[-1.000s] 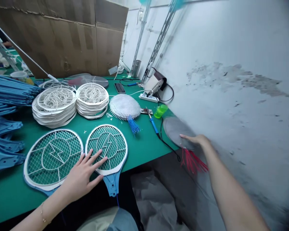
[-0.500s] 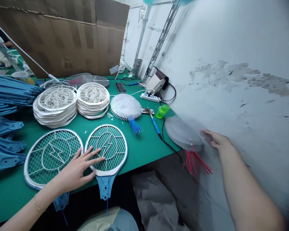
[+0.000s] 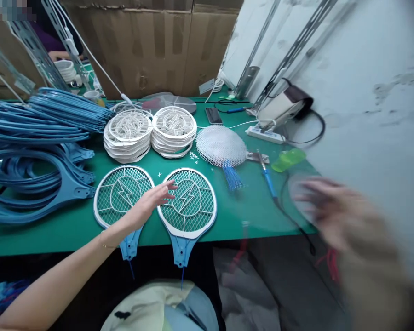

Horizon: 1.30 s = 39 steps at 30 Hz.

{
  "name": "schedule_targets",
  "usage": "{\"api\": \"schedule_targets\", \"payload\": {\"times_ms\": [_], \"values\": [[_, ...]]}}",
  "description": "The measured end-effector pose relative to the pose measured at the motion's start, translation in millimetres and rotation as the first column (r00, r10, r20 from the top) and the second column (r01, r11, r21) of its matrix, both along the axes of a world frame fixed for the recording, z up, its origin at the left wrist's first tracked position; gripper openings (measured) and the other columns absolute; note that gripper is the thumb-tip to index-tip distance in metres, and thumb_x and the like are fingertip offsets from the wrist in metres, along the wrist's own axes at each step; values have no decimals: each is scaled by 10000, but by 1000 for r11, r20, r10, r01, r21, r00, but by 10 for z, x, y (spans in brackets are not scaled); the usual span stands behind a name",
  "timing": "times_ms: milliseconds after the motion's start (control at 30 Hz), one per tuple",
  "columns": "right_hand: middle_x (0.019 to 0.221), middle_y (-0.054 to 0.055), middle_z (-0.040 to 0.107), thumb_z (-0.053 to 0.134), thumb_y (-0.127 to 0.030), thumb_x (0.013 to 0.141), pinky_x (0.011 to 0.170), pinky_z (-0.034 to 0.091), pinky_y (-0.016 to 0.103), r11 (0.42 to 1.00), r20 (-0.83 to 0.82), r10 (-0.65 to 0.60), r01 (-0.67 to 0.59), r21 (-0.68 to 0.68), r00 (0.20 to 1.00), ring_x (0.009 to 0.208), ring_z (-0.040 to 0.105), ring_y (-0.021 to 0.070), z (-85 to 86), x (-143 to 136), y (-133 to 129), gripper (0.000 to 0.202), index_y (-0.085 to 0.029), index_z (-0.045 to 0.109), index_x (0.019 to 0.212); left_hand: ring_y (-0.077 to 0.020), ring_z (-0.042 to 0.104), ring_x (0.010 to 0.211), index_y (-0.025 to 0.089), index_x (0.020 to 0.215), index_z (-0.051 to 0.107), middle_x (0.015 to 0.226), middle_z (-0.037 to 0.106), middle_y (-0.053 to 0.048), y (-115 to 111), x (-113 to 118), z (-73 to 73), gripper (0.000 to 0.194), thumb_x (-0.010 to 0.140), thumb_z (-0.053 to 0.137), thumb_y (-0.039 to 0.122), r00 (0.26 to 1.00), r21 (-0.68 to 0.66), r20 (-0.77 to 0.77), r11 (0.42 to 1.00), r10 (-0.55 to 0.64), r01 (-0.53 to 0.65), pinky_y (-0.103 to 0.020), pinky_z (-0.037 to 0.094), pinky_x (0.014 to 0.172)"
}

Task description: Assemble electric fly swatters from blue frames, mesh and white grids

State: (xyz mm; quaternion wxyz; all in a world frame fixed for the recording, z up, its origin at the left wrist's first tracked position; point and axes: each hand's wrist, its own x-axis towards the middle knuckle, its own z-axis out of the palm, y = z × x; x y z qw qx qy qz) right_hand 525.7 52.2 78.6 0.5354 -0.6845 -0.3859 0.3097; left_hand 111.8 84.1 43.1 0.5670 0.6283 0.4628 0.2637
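Note:
My left hand (image 3: 158, 195) hovers over the upper left of a blue-framed racket head (image 3: 187, 202), its fingers stretched out and holding nothing. A second racket head (image 3: 124, 195) of the same kind lies to the left, partly under my forearm. Both carry a white ring, a lightning-bolt grid and mesh. Over the table's right end, my right hand (image 3: 334, 211) is smeared by motion. It grips the edge of a see-through round mesh sheet (image 3: 272, 209), whose red wire (image 3: 241, 250) dangles at the left. Behind this hand, the stack of mesh sheets (image 3: 301, 195) with red wires is mostly hidden.
White grid rings (image 3: 174, 133) stand in two stacks. A pile of white mesh discs (image 3: 221, 145) with blue wires lies beside a soldering iron (image 3: 269, 179) and a green object (image 3: 289, 160). Blue frames (image 3: 37, 170) fill the left side; a cardboard box (image 3: 152, 50) stands behind.
My right hand has drawn a mesh sheet with a red wire leftward from the stack. My left hand has lifted off the right racket head. The view has turned left.

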Motion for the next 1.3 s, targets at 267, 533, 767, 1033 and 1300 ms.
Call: {"api": "schedule_targets", "payload": {"times_ms": [267,533,767,1033,1300], "values": [[688,47,700,900,-434,560,455,563,230,945,-347,120,-214,-248,930,529,681,167,-857,-1665,194,435,-148,685,807,-229,691,945,139,1461,512,1265,657,-175,228,-171,-261,601,992,354,481,984,-72,-128,989,121,-130,-411,597,847],[603,44,678,895,-487,565,421,548,220,929,-238,197,-259,-265,951,452,657,166,-1019,-1573,181,472,-133,666,777,-238,660,893,180,1502,460,1241,647,-164,299,-244,-427,575,971,415,397,937,107,-327,990,124,-94,-408,573,774],[588,40,668,906,-568,481,403,536,215,909,-260,223,-297,-293,939,447,655,170,-1071,-1547,218,580,-126,661,765,-325,250,1502,248,1546,359,1628,314,-91,232,186,-166,658,955,560,456,742,317,-667,873,-74,372,-493,354,1162],[564,31,656,892,-556,480,376,508,208,901,-263,225,-303,-310,938,421,644,170,-1069,-1525,259,559,-139,632,746,-385,157,1529,272,1533,409,1670,201,-83,450,542,-359,922,765,736,665,603,217,-762,783,-238,583,-551,221,1216],[609,49,670,826,-555,615,424,510,250,861,-124,278,-305,-408,952,456,653,186,-930,-1495,264,476,-142,653,778,-404,159,1524,268,1514,427,1667,214,-96,470,565,-314,936,727,793,618,611,171,-747,812,-263,558,-630,245,1180]]}}
